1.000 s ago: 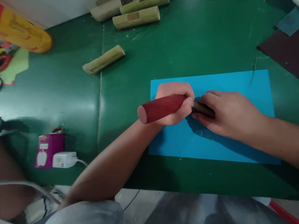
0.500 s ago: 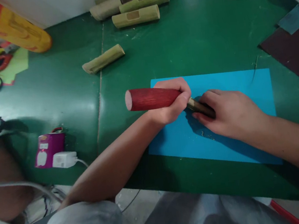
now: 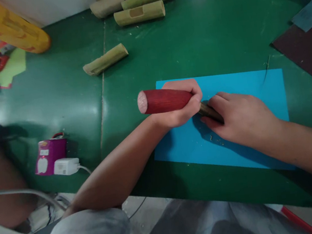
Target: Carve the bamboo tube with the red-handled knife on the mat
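A red handle (image 3: 165, 100) was gripped in the left hand (image 3: 183, 117) and a dark stick (image 3: 213, 114) was grasped by the right hand (image 3: 244, 113) over a blue sheet (image 3: 183, 148), where work was seemingly begun, given scattered crumbs (image 3: 211, 138), though what was left could not be told.

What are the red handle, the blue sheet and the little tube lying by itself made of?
Red handle: probably wood, painted or stained; fine streaks run along it and its end is pale. Blue sheet: likely paper or thin card, matte, flat and straight-edged. Little tube: looks like bamboo, smooth and yellow-green, with a round end.
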Tool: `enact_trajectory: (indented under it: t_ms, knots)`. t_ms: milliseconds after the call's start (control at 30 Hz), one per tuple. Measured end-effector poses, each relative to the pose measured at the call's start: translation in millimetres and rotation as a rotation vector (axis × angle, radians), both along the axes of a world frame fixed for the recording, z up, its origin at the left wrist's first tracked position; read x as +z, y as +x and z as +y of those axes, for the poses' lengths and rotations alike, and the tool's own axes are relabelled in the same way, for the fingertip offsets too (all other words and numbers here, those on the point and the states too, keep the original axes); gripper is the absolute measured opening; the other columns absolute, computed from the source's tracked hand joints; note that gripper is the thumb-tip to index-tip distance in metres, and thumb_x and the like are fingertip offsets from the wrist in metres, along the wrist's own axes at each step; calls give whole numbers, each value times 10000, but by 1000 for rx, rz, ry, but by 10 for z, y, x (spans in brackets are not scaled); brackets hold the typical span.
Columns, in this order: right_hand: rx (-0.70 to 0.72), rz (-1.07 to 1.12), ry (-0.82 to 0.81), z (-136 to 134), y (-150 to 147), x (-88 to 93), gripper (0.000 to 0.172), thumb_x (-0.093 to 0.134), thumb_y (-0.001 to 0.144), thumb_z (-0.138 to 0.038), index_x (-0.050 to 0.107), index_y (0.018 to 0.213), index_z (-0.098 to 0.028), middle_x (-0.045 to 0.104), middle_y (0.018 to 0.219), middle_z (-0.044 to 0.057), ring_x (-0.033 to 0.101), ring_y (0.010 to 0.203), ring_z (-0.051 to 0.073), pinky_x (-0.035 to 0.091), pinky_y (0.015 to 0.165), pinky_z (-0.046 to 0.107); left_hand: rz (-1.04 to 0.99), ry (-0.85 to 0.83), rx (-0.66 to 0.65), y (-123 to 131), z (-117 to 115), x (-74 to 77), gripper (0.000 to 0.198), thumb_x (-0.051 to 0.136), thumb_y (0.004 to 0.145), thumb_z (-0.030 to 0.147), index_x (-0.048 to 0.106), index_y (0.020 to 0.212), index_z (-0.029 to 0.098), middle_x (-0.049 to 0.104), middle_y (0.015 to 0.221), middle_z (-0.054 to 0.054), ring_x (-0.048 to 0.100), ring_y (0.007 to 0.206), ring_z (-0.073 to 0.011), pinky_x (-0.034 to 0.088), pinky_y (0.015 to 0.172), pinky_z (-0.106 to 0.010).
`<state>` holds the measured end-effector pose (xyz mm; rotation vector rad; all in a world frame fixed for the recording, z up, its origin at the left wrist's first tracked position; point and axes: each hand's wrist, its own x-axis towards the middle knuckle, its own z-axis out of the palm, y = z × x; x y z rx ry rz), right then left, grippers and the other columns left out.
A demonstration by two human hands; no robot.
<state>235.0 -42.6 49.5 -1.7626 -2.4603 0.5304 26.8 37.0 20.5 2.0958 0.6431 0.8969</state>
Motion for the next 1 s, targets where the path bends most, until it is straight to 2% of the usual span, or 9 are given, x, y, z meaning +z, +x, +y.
enact_trajectory:
  t_ms: [167, 300, 433, 533, 667, 833, 900, 1000]
  knots:
    - [0, -19, -2, -5, -16, 17, 194, 640, 1045, -382, 769, 1057, -238, 801, 961, 138, 693, 786, 292, 244, 634, 398, 9, -52, 39, 25, 5, -21, 363, 618, 1052, 458, 625, 770, 231, 688, 734, -16, 689, 721, -165, 585, 693, -313]
    - [-41, -34, -8, -12, -29, 38, 222, 661, 1041, -428, 776, 1065, -240, 813, 990, 141, 705, 797, 298, 234, 635, 396, 21, -14, 48, 29, -10, -18, 351, 599, 1056, 438, 623, 774, 230, 698, 753, -16, 694, 722, -166, 595, 698, -319]
    - [-14, -55, -10, -9, -8, 29, 259, 627, 1067, -432, 791, 1067, -232, 823, 997, 148, 687, 781, 285, 223, 636, 395, 34, -8, 23, 24, -21, 29, 303, 621, 1044, 386, 641, 786, 229, 721, 770, -15, 704, 733, -166, 587, 697, -313]
    - [32, -11, 10, 10, 30, -2, 270, 587, 1089, -410, 786, 1043, -234, 817, 968, 133, 658, 758, 263, 260, 649, 387, 29, -15, -15, 13, -12, 44, 263, 643, 1012, 328, 625, 767, 234, 718, 745, -6, 678, 697, -155, 550, 671, -314]
    - [43, 20, 0, 38, 64, -18, 260, 582, 1087, -412, 766, 1009, -245, 807, 944, 118, 667, 770, 265, 322, 669, 382, -36, -53, -21, 11, 14, -26, 325, 662, 1003, 362, 593, 713, 233, 694, 692, -2, 644, 644, -147, 483, 609, -319]
    - [25, 10, -16, 35, 53, -9, 232, 599, 1075, -411, 755, 1016, -250, 807, 945, 122, 688, 779, 284, 333, 665, 388, -187, -99, 106, 57, 6, -91, 383, 664, 1004, 436, 594, 690, 228, 661, 666, 11, 637, 642, -136, 490, 623, -305]
    - [23, 14, 6, 26, 44, -17, 221, 607, 1073, -412, 751, 1019, -254, 810, 947, 119, 685, 777, 280, 324, 658, 386, -150, -75, 140, 76, -5, -69, 348, 627, 1001, 414, 601, 707, 231, 673, 684, 5, 666, 665, -148, 523, 648, -315]
    - [15, 9, 23, 16, 30, -24, 206, 619, 1069, -406, 750, 1028, -251, 810, 953, 119, 677, 771, 272, 295, 643, 383, -60, -14, 116, 85, -14, -28, 299, 590, 992, 357, 595, 720, 234, 674, 690, -3, 690, 672, -162, 554, 654, -325]
